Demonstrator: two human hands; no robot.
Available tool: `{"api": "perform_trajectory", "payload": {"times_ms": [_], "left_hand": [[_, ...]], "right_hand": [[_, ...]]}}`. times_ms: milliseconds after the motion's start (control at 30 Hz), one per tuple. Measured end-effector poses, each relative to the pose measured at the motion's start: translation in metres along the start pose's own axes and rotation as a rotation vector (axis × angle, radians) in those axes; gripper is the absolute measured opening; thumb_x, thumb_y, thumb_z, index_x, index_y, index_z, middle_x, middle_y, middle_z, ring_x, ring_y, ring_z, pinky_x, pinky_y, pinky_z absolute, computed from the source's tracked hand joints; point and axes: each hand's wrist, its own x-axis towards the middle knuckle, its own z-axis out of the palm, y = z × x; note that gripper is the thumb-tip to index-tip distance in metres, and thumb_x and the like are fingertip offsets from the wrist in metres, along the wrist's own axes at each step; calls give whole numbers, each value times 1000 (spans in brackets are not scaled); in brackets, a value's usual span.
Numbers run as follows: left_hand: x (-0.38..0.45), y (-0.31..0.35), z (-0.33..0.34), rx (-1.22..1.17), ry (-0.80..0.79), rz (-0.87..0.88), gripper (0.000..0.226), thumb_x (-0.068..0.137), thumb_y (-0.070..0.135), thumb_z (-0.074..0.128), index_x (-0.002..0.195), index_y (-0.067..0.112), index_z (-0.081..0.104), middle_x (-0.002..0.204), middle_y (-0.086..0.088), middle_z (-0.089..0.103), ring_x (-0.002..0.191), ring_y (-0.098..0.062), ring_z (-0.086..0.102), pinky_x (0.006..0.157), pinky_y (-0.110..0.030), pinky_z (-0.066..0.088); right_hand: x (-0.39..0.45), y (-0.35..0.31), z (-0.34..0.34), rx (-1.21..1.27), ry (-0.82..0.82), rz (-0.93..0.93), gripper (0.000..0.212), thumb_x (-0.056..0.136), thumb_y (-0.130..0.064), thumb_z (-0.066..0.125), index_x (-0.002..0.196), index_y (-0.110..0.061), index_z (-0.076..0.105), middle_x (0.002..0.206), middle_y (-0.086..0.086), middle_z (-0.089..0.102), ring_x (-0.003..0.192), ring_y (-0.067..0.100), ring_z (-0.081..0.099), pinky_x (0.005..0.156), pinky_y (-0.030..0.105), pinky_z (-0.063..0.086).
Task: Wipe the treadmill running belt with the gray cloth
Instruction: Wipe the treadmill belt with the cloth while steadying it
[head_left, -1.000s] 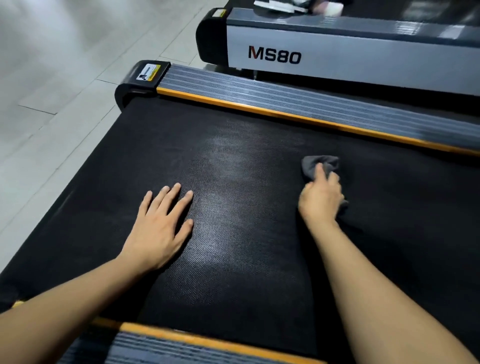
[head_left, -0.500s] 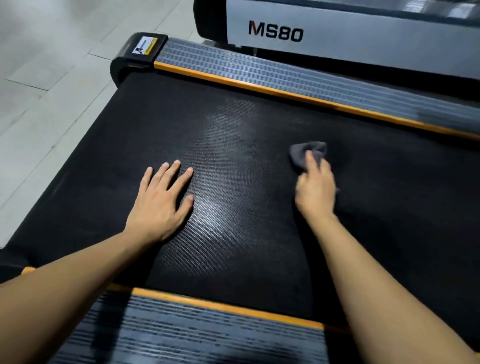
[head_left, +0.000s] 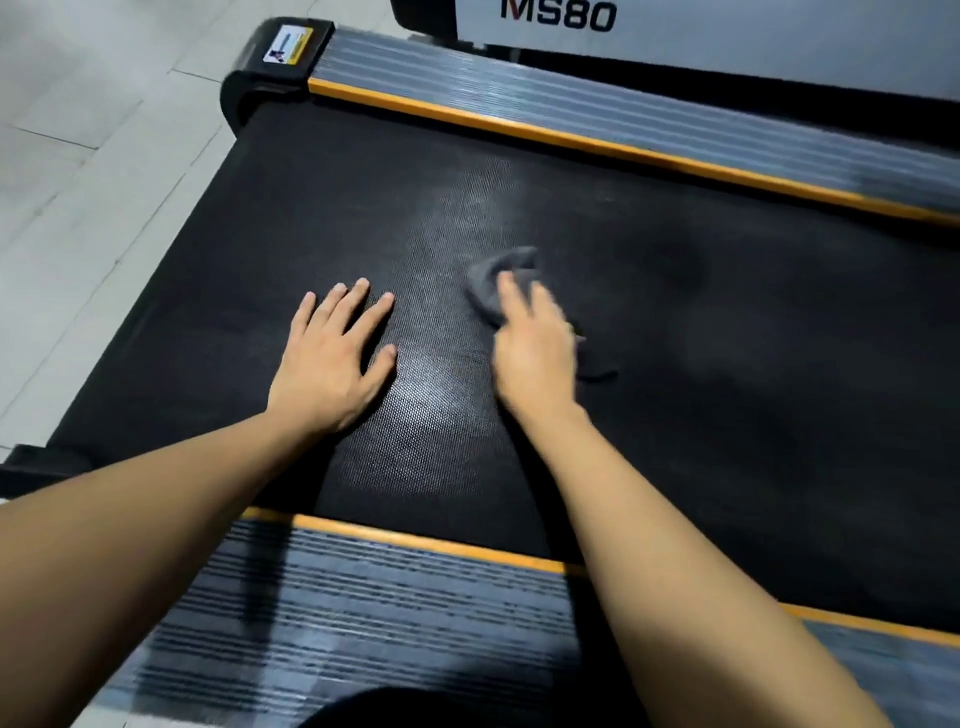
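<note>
Left hand (head_left: 332, 364) flat on the running belt (head_left: 727, 332), palm down, fingers spread, near the belt's middle. Right hand (head_left: 535, 348) just to the right of it, blurred, pressing down on the gray cloth (head_left: 498, 280); cloth bunched on the belt, showing past the fingertips on the far side and again at the hand's right edge; exact grip beneath the palm not clear. Both bare forearms reaching across the near side rail (head_left: 363, 613), ribbed gray with an orange edge. Matching far side rail (head_left: 597, 119) beyond the belt. Second machine marked MS80 (head_left: 558, 15) farther off. Pale tiled floor (head_left: 78, 182) to the left.
</note>
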Motion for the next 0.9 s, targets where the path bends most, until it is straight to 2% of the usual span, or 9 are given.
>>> {"api": "perform_trajectory", "payload": {"times_ms": [100, 200, 267, 367, 500, 600, 700, 767, 900], "left_hand": [[0, 1, 2, -4, 19, -10, 64, 98, 53, 34, 157, 27, 34, 165, -8, 30, 154, -27, 22, 127, -49, 8], [2, 3, 3, 10, 29, -14, 65, 96, 51, 35, 156, 25, 36, 164, -10, 31, 152, -29, 25, 126, -50, 9], [2, 4, 3, 16, 32, -14, 65, 96, 51, 35, 155, 25, 37, 164, -10, 32, 152, -29, 25, 126, -50, 10], [2, 4, 3, 15, 25, -18, 62, 98, 48, 32, 156, 25, 36, 164, -10, 31, 152, -29, 25, 126, -50, 10], [2, 1, 0, -6, 23, -9, 60, 98, 38, 29, 156, 25, 37, 164, -10, 32, 152, -29, 25, 126, -48, 10], [1, 0, -1, -6, 24, 0, 60, 97, 36, 31, 155, 24, 38, 163, -11, 33, 152, -30, 26, 126, -49, 11], [0, 0, 0, 0, 32, -6, 61, 97, 39, 30, 155, 24, 38, 163, -11, 33, 152, -30, 26, 126, -49, 11], [0, 1, 1, -6, 43, -5, 60, 97, 41, 31, 155, 24, 38, 163, -11, 33, 152, -30, 26, 126, -49, 11], [1, 2, 2, -1, 51, -9, 59, 98, 40, 32, 154, 24, 38, 163, -11, 33, 151, -31, 26, 126, -50, 11]], "right_hand": [[-22, 69, -22, -27, 120, 215, 59, 91, -13, 49, 149, -17, 41, 145, 24, 43, 127, 41, 46, 108, 48, 36], [-36, 88, -35, 0, 149, 382, 57, 96, -13, 46, 152, -19, 36, 153, 23, 33, 135, 40, 38, 112, 50, 30], [-34, 64, -26, -26, 197, 333, 57, 89, -12, 51, 146, -13, 46, 142, 26, 45, 122, 43, 48, 101, 50, 37], [-39, -9, 0, 28, 133, 73, 57, 79, -11, 61, 136, -6, 57, 119, 24, 59, 102, 40, 58, 86, 43, 44], [-57, -74, 9, 139, -49, -159, 61, 85, -12, 58, 145, -15, 48, 141, 23, 50, 124, 38, 50, 106, 44, 37], [-52, -27, -9, 16, -93, -207, 64, 82, -14, 61, 144, -24, 50, 141, 18, 52, 120, 37, 54, 105, 43, 39], [-50, 45, -43, -96, -38, -83, 66, 75, -16, 60, 140, -30, 54, 140, 12, 55, 121, 33, 54, 103, 42, 40], [-54, 80, -67, -124, -38, -15, 62, 80, -14, 61, 140, -30, 54, 136, 10, 55, 118, 34, 52, 99, 44, 39], [-58, 72, -70, -171, -35, 6, 52, 86, -28, 57, 137, -26, 57, 116, 16, 57, 94, 41, 52, 80, 49, 45]]}}
